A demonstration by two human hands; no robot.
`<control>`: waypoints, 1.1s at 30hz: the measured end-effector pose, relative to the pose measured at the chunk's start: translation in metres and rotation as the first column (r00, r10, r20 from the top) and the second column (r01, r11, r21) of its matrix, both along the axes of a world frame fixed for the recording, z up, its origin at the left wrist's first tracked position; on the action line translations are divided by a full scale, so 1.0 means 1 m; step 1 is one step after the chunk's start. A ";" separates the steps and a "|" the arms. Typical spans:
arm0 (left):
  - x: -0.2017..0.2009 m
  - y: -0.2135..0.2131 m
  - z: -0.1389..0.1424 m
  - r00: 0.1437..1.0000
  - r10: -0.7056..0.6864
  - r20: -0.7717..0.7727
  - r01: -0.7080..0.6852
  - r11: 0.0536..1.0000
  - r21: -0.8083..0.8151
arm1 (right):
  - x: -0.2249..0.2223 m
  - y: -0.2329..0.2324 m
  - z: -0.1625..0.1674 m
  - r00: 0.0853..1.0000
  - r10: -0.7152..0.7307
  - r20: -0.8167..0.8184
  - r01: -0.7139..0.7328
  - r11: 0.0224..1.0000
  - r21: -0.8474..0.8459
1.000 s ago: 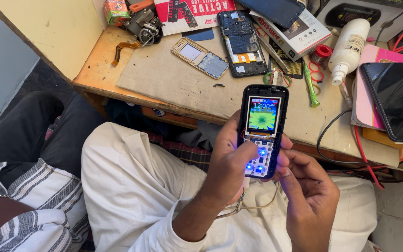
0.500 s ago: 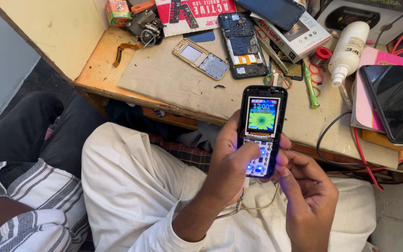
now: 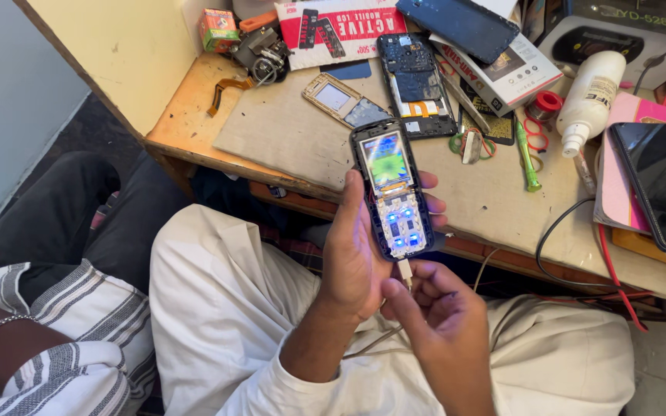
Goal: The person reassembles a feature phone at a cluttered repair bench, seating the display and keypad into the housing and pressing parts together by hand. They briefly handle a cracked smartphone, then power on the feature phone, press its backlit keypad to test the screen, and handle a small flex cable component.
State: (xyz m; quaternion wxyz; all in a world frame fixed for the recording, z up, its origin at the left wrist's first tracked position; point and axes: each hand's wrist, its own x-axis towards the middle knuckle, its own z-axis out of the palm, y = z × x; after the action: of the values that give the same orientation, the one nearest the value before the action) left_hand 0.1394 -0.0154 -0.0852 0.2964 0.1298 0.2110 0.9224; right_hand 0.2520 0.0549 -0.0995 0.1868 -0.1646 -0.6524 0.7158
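Observation:
My left hand (image 3: 354,250) holds a small dark keypad phone (image 3: 391,189) upright over my lap. Its screen glows green and its bare keypad board shines with blue lights. A thin white cable plug (image 3: 405,271) is in the phone's bottom end. My right hand (image 3: 441,308) is just below the phone, fingers pinched on that cable plug. Both hands hover in front of the wooden workbench (image 3: 194,115).
On the bench lie an opened phone body (image 3: 414,81), a gold phone frame (image 3: 342,102), a white squeeze bottle (image 3: 589,96), a green tool (image 3: 527,158), a black smartphone (image 3: 660,185) on a pink book, boxes and wires. Another person's striped sleeve (image 3: 48,339) is at lower left.
The phone has tilted slightly and my right hand has dropped from the keypad to the cable plug at the phone's bottom end.

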 end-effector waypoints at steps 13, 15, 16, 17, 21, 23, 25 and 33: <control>0.002 0.002 0.004 0.987 0.159 0.010 -0.159 0.985 0.067 | -0.024 -0.027 0.017 0.932 -0.351 -0.092 0.348 0.790 0.506; 0.001 0.001 0.004 0.986 0.163 0.022 -0.164 0.984 0.073 | -0.025 -0.027 0.016 0.929 -0.358 -0.099 0.350 0.758 0.550; 0.001 0.000 0.004 0.985 0.168 0.039 -0.171 0.983 0.071 | -0.025 -0.027 0.015 0.927 -0.361 -0.102 0.352 0.741 0.572; 0.000 0.000 0.003 0.983 0.173 0.054 -0.177 0.982 0.069 | -0.026 -0.028 0.014 0.926 -0.362 -0.106 0.357 0.753 0.552; -0.001 -0.001 0.000 0.983 0.172 0.067 -0.177 0.981 0.078 | -0.028 -0.029 0.012 0.934 -0.334 -0.126 0.353 0.815 0.459; -0.003 -0.004 -0.002 0.987 0.155 0.053 -0.159 0.983 0.088 | -0.028 -0.029 0.013 0.933 -0.338 -0.120 0.351 0.790 0.503; -0.009 -0.010 -0.003 0.988 0.151 0.042 -0.154 0.983 0.101 | -0.029 -0.027 0.015 0.922 -0.373 -0.102 0.349 0.690 0.634; -0.022 -0.018 -0.002 0.971 0.225 0.076 -0.233 0.963 0.134 | -0.027 -0.029 0.005 0.977 -0.198 -0.072 0.211 0.906 0.367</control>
State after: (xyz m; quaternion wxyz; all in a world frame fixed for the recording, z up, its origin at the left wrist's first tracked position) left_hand 0.1178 -0.0338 -0.0872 0.1841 0.0972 0.1495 0.9666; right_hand 0.2254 0.0264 -0.0941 0.2993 -0.1819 -0.7524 0.5579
